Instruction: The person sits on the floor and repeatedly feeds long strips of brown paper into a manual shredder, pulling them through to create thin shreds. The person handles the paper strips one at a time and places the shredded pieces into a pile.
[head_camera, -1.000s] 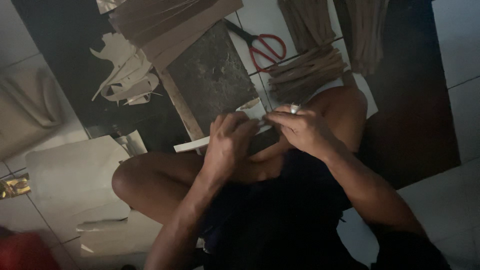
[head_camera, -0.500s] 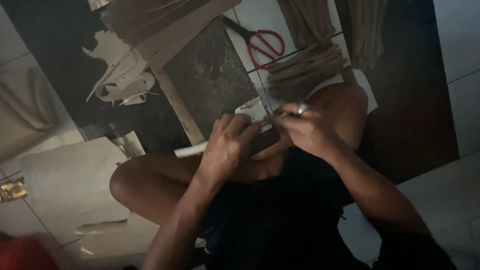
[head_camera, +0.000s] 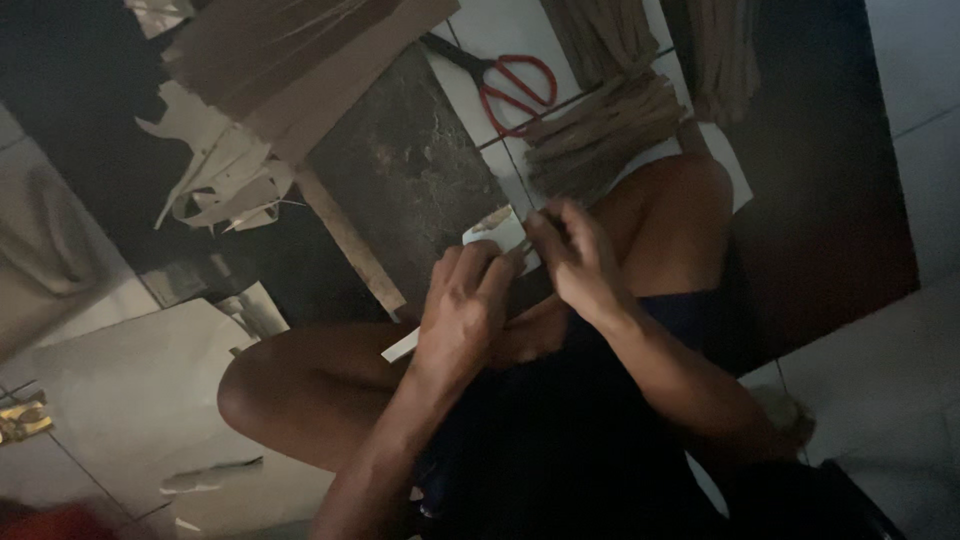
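Hands: left hand (head_camera: 465, 310) and right hand (head_camera: 570, 250) both pinch a white paper strip (head_camera: 497, 232) above the lap
Paper strip: just below the dark board (head_camera: 400, 170)
Progress: folding seems underway, unfinished
Nearby: red scissors (head_camera: 510, 85) beside the board's upper edge

Seated on tiled floor (head_camera: 905, 70), bare knees raised. Left hand (head_camera: 462, 312) and right hand (head_camera: 572, 252) meet above the lap, both pinching a narrow white paper strip (head_camera: 497, 232); its lower end pokes out below the left hand. Exact finger grip lost in dim light. Far centre: red-handled scissors (head_camera: 512, 82) on the tiles, just beside a stack of brown paper strips (head_camera: 600, 130). Far left: brown cardboard sheets (head_camera: 300, 50) over white paper offcuts (head_camera: 215, 180). Near left: large pale sheet (head_camera: 120, 400) lying flat.
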